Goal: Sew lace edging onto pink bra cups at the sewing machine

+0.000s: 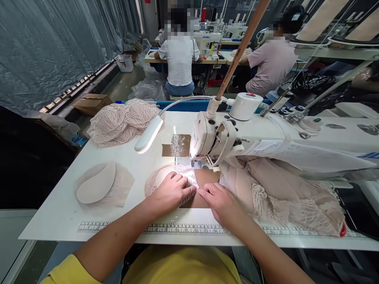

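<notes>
My left hand (172, 192) lies palm down on a beige lace cup piece (160, 176), fingers pressed together on the lace just in front of the needle of the white sewing machine (225, 136). My right hand (220, 202) rests beside it, fingertips touching the same lace edge, its back against a bundle of beige fabric and lace (284, 193) under the machine arm. The needle area is partly hidden by the machine head.
A second foam cup on lace (99, 185) lies at the left. A heap of lace (121, 120) sits at the back left. A gooseneck lamp (149, 134) hangs over the white table (59, 213), with a printed ruler (118, 228) along its front edge. Two people sit at machines behind.
</notes>
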`<state>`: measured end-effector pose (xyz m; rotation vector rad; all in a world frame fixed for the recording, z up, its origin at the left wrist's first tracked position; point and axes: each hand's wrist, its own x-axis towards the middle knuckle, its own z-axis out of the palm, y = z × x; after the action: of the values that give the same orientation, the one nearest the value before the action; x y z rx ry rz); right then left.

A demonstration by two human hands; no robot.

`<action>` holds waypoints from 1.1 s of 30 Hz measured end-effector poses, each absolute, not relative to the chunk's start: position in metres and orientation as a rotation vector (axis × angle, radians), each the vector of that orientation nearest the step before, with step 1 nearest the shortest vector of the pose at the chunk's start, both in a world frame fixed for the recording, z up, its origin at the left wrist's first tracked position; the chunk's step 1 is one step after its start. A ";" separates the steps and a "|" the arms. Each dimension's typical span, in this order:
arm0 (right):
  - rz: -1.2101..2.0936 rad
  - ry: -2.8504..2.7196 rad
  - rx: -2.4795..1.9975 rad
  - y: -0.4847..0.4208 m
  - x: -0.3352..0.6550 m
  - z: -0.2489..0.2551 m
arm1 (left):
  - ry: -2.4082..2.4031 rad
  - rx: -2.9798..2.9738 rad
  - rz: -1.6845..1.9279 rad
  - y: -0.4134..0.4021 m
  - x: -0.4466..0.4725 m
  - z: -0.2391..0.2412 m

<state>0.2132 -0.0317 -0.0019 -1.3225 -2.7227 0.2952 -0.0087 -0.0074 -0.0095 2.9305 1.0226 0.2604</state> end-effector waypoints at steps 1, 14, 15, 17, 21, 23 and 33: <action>0.310 -2.716 -1.316 -0.031 0.214 -0.001 | 1.027 2.932 0.261 -0.007 -0.009 -0.009; 0.362 -2.684 -1.284 -0.027 0.214 0.007 | 1.057 2.914 0.270 -0.009 -0.007 -0.008; 0.356 -2.700 -1.303 -0.026 0.212 0.007 | 1.047 2.909 0.290 -0.008 -0.007 -0.009; 0.334 -2.737 -1.343 -0.024 0.209 0.007 | 1.009 2.891 0.360 -0.007 -0.007 -0.010; 0.267 -2.762 -1.357 -0.025 0.207 0.004 | 0.966 2.827 0.413 -0.005 -0.009 -0.013; 0.246 -2.755 -1.347 -0.026 0.207 0.002 | 0.985 2.824 0.372 -0.005 -0.009 -0.014; 0.192 -2.748 -1.369 -0.028 0.207 -0.002 | 1.011 2.968 0.223 -0.001 -0.003 -0.010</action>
<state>0.2070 -0.0285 -0.0016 -1.3689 -2.7476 0.1922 -0.0028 -0.0010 -0.0099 2.9676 1.0110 0.2229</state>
